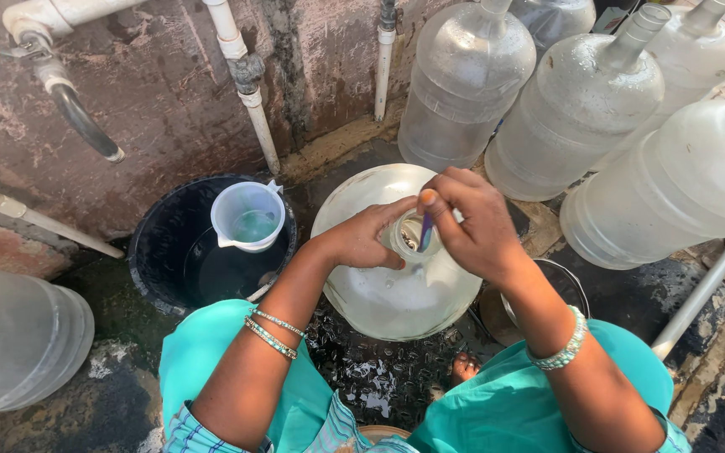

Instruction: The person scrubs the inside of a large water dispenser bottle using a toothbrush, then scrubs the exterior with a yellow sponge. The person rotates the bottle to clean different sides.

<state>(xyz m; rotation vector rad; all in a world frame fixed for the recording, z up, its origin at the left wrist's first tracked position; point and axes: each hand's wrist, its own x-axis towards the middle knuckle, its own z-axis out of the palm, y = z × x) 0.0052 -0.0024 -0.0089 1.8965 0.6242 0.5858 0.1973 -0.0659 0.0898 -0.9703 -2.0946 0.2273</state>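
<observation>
A large clear water jug [396,294] stands upright on the wet floor in front of me, its open neck facing up. My left hand [362,237] wraps around the neck of the jug. My right hand [476,220] is shut on a thin blue-handled brush [425,231] with an orange tip, and the brush goes down into the jug's mouth. Both wrists wear beaded bangles, and teal cloth covers my knees below.
A black bucket [161,252] with dark water and a floating white plastic mug [247,216] sits to the left. Several big clear jugs [576,109] lean at the back right, another jug [18,335] lies at left. White pipes [249,84] and a hose run down the stained wall.
</observation>
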